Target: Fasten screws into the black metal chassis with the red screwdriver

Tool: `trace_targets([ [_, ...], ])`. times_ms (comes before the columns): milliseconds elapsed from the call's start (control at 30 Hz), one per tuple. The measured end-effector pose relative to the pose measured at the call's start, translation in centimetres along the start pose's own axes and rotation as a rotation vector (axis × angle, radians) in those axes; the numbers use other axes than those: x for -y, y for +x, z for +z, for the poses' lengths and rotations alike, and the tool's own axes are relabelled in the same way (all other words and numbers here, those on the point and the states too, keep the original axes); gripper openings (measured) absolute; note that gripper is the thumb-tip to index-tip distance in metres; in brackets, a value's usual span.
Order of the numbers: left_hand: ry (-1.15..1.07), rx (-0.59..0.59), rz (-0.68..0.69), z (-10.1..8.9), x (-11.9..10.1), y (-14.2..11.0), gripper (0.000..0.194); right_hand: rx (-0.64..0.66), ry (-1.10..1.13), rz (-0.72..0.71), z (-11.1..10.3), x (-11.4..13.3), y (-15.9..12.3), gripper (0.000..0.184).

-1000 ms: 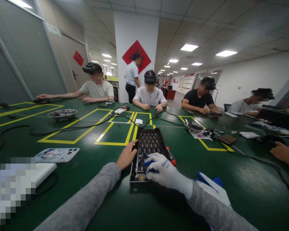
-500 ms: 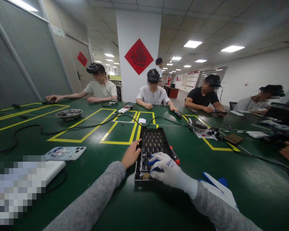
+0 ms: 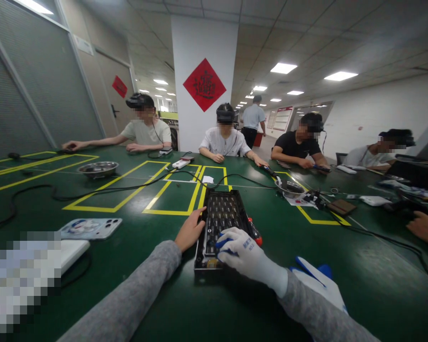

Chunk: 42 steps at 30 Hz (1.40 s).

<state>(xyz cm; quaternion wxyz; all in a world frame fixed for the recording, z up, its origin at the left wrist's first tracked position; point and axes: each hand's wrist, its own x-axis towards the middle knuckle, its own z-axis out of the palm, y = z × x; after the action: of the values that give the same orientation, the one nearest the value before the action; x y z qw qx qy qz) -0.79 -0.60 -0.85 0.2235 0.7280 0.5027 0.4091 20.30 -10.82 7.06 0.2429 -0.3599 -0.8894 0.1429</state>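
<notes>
In front of me lies a long black case [image 3: 214, 213] with rows of metal bits standing in it. My left hand [image 3: 190, 230], bare, rests against its left side, thumb and fingers at the rim as if steadying it. Over the case's near right part is my right hand [image 3: 242, 251], in a white glove with blue fingertips. Its fingers are bent down close together among the bits; whatever is between them is hidden. A red-and-black screwdriver handle [image 3: 255, 232] lies along the case's right side.
A spare white-and-blue glove [image 3: 323, 282] lies right of my forearm. At left are a phone [image 3: 91, 228] and a white box [image 3: 73, 251]. Metal bowls [image 3: 99, 169] and black cables [image 3: 103, 191] lie farther off. Several people sit across the table.
The view has shifted slightly, and both hands keep nearly the same place on the case. Behind the seated people, a standing person has moved right, out from behind the pillar.
</notes>
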Motion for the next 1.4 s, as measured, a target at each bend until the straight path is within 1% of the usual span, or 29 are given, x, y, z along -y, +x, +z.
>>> trace_targets([
  [133,0.002,0.003,0.0,0.0,0.2,0.1,0.052,-0.032,-0.018,-0.005,0.2,-0.1,-0.1,0.015],
  [300,-0.003,0.008,-0.006,-0.2,0.0,0.0,0.051,0.001,-0.045,-0.049,0.3,-0.3,-0.1,0.015],
  [433,-0.001,0.025,-0.016,-0.3,-0.2,-0.2,0.052,0.043,-0.051,-0.025,-0.1,0.1,-0.1,0.018],
  [567,-0.003,0.019,-0.012,-0.4,-0.3,-0.3,0.052,0.056,-0.047,0.002,-0.5,0.6,-0.1,0.019],
  [800,-0.007,0.023,-0.006,-0.3,-0.2,-0.2,0.052,0.071,-0.023,0.013,-0.4,0.4,0.0,0.017],
  [1033,0.0,0.022,-0.005,-0.3,-0.2,-0.2,0.052,0.029,0.03,0.017,-0.1,0.1,0.0,0.017],
  [1133,-0.002,0.018,0.002,-0.2,-0.1,-0.2,0.051,-0.008,0.013,-0.004,0.3,-0.3,-0.1,0.016],
  [1233,0.0,0.011,0.006,-0.2,0.1,-0.1,0.052,-0.042,-0.028,-0.055,0.8,-0.8,-0.2,0.015],
  [1333,0.002,0.019,0.005,-0.2,0.2,-0.1,0.052,-0.035,-0.071,-0.097,1.0,-1.0,-0.2,0.014],
  [1400,0.002,0.025,0.007,-0.2,0.3,0.0,0.052,-0.016,-0.091,-0.1,0.9,-0.9,-0.2,0.013],
])
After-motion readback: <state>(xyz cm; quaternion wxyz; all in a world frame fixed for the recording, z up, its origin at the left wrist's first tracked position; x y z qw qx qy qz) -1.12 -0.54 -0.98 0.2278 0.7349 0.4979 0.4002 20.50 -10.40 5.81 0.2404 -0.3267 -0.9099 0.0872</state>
